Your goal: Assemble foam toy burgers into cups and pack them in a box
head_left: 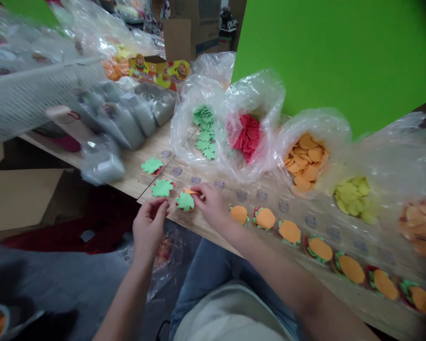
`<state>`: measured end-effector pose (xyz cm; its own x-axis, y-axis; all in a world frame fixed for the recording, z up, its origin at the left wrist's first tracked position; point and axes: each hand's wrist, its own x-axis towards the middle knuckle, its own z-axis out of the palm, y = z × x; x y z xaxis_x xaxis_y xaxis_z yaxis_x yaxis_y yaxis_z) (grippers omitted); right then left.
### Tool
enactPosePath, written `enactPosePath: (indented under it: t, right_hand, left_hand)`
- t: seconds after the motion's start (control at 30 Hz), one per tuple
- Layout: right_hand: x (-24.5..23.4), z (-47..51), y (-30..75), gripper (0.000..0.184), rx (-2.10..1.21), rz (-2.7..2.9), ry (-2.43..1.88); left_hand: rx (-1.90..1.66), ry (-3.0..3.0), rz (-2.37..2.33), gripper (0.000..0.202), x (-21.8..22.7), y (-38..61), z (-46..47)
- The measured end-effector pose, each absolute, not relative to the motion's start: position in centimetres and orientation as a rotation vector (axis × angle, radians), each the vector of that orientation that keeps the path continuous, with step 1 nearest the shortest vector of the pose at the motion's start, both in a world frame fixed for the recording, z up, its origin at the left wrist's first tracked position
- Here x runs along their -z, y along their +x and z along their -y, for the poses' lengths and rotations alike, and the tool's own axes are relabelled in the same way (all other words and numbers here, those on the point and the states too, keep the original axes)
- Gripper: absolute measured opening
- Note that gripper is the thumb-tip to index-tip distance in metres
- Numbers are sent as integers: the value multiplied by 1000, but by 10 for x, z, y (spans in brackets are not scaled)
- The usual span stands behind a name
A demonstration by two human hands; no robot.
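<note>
My right hand (208, 202) pinches an orange foam piece (189, 191) at the edge of a stack topped by a green leaf-shaped piece (185, 201). My left hand (151, 221) is closed, thumb and index finger drawn together; whether anything is between them is hidden. It is just below another green-topped stack (162, 188). A third green-topped stack (152, 166) lies farther back, with red showing under it. To the right of my right hand runs a row of stacks topped with orange rounds, such as this orange-topped stack (264, 218).
Open plastic bags hold green pieces (205, 130), red pieces (247, 135), orange rounds (306, 158), yellow pieces (353, 196) and pale orange pieces (422, 222). Clear plastic packages (119, 118), a white basket (39, 94) and a printed yellow box (159, 71) stand left. A green panel (333, 61) rises behind.
</note>
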<state>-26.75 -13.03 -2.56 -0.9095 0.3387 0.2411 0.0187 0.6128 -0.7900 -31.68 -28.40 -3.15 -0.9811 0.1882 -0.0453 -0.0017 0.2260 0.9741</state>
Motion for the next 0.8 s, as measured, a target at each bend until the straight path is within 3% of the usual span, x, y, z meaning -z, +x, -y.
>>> enactPosePath:
  t: [0.13,0.23,0.4,0.57,0.8]
  right_hand:
    - [36,150,-272,20,-551,2795,91]
    - [40,166,-246,31,-347,2809,80]
    - [39,166,-178,37,-385,2786,121]
    - [42,152,-120,36,-488,2836,1]
    - [38,143,-80,39,-685,2829,-255]
  left_hand:
    - [-1517,440,-2726,28,53,-317,302]
    - [-1300,803,-2854,30,62,-302,307]
    - [-855,1366,-2904,51,72,-290,302]
    - [-452,1540,-2913,62,79,-293,291]
    - [-259,1392,-3002,52,65,-296,276]
